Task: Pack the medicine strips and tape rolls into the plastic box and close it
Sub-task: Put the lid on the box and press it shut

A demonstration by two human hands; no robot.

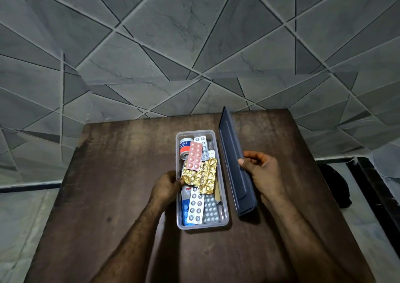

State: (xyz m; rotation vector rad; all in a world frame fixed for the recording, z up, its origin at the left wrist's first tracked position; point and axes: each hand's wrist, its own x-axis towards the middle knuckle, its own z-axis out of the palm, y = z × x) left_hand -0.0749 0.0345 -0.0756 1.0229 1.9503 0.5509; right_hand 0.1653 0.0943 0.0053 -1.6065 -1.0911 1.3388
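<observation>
A clear plastic box (pixel 225 196) sits mid-table, filled with medicine strips: a pink strip (pixel 194 156), a crumpled gold strip (pixel 203 175), a white strip (pixel 196 204) and a silver strip (pixel 210 210). A tape roll (pixel 184 146) lies at the box's far left end. My left hand (pixel 165 186) rests at the box's left wall, fingertips touching the gold strip. My right hand (pixel 259 172) grips the dark blue lid (pixel 232 163), held tilted on edge just right of the box.
The brown wooden table (pixel 121 174) ends near a grey tiled wall (pixel 194 44) behind. A dark object (pixel 333 185) lies on the floor to the right, beyond the table edge.
</observation>
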